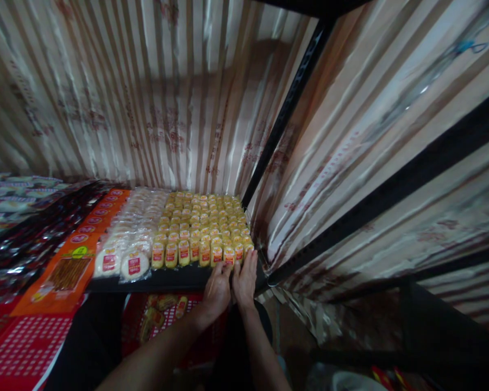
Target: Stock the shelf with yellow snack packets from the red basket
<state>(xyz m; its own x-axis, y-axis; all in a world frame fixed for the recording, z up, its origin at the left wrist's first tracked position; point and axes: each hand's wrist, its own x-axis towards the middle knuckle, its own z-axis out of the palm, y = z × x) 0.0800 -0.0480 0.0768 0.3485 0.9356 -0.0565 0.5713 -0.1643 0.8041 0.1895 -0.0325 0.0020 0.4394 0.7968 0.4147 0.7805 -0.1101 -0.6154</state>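
Small yellow wrapped cakes (205, 252) with red labels stand in tight rows on a dark shelf. At the right end of the front row, my left hand (218, 289) reaches up to the packs, its fingertips touching their lower front. My right hand (245, 278) lies close beside it, fingers stretched out against the last packs at the corner. Neither hand lifts a pack; the undersides of the fingers are hidden. Below the shelf, a red basket (193, 304) holds several loose yellow packs (157, 315).
Left of the cakes are round white wrapped crackers (134, 265), an orange snack bag (71, 266) and dark shiny packs (36, 233). Another red basket (28, 345) is at lower left. A black metal post (285, 114) and striped curtain (179, 98) bound the shelf.
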